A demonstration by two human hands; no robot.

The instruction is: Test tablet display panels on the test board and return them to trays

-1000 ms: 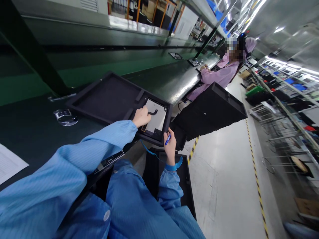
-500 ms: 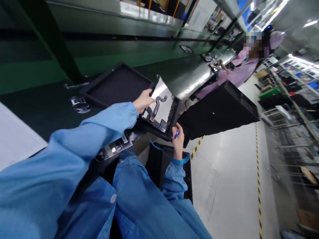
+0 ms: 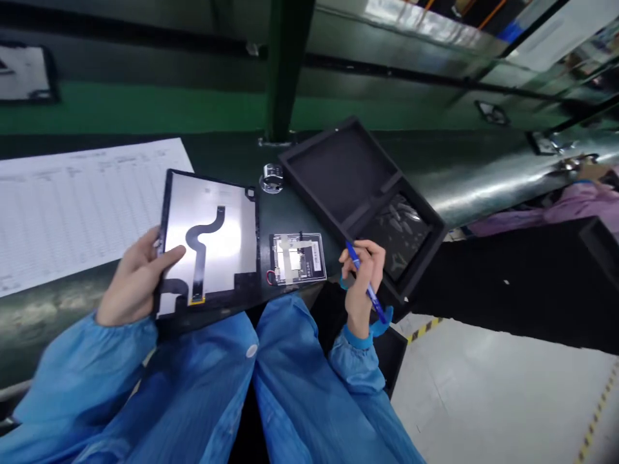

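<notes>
My left hand (image 3: 138, 277) grips the left edge of a tablet-sized display panel (image 3: 227, 251), thumb on its silvery back. A dark, wavy flex cable (image 3: 196, 241) runs across that back. In my right hand (image 3: 365, 274) is a blue pen (image 3: 358, 267), held slanting between the fingers near the foam tray. The black foam tray (image 3: 338, 174) has two recesses; a dark glossy panel (image 3: 396, 225) lies in the nearer right one. Between my hands, a small circuit board (image 3: 298, 258) with tape strips and a red wire rests on the bench.
A printed sheet with a table (image 3: 82, 193) lies at the left. A small shiny round object (image 3: 271, 178) sits beside the tray, near a green post (image 3: 285, 77). At the right are a large black board (image 3: 522, 283) and a person's pink sleeve (image 3: 580, 200).
My left hand has carried the display panel from over the foam tray to the left, beside the printed sheet. My right hand still holds the pen. The view has turned left.
</notes>
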